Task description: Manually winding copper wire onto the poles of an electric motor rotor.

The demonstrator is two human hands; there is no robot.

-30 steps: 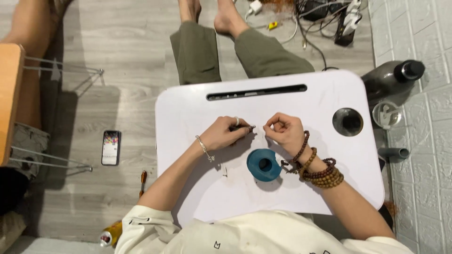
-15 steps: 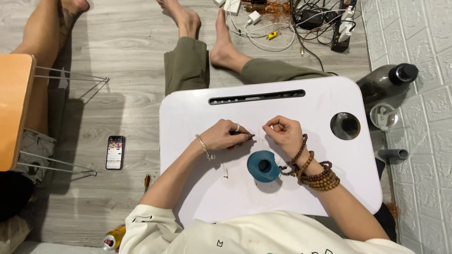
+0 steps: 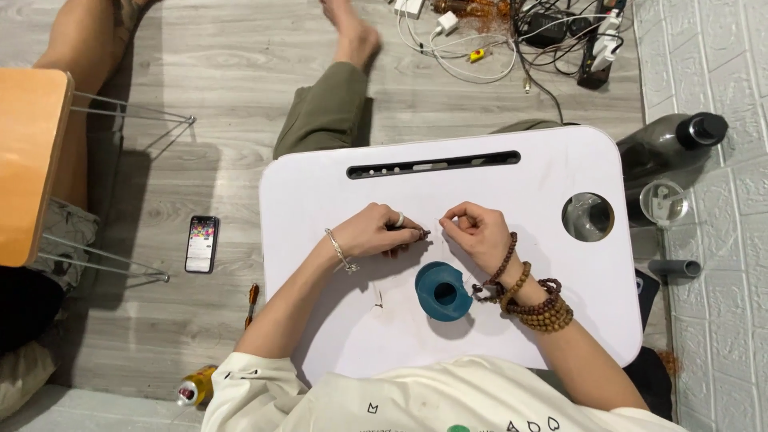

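Observation:
My left hand [image 3: 378, 230] rests on the white lap table [image 3: 336, 192], fingers pinched on a small dark bead at its fingertips. My right hand [image 3: 474, 232] sits just to the right, thumb and finger pinched together, apparently on a fine thread that is barely visible. The two hands nearly touch. A blue round spool [image 3: 442, 291] lies on the table just below them, by my right wrist, which wears several wooden bead bracelets [image 3: 532, 300]. A thin bracelet circles my left wrist.
The table has a slot along its far edge and a round cup hole [image 3: 588, 217] at right. A phone [image 3: 202, 243] lies on the wood floor at left, near an orange stool [image 3: 28, 160]. Cables [image 3: 520, 36], a dark bottle [image 3: 668, 142] and a glass [image 3: 662, 202] sit at right.
The view has shifted, so the table sits lower and further right in frame. The hands stay pinched close together above the spool; my legs have shifted on the floor.

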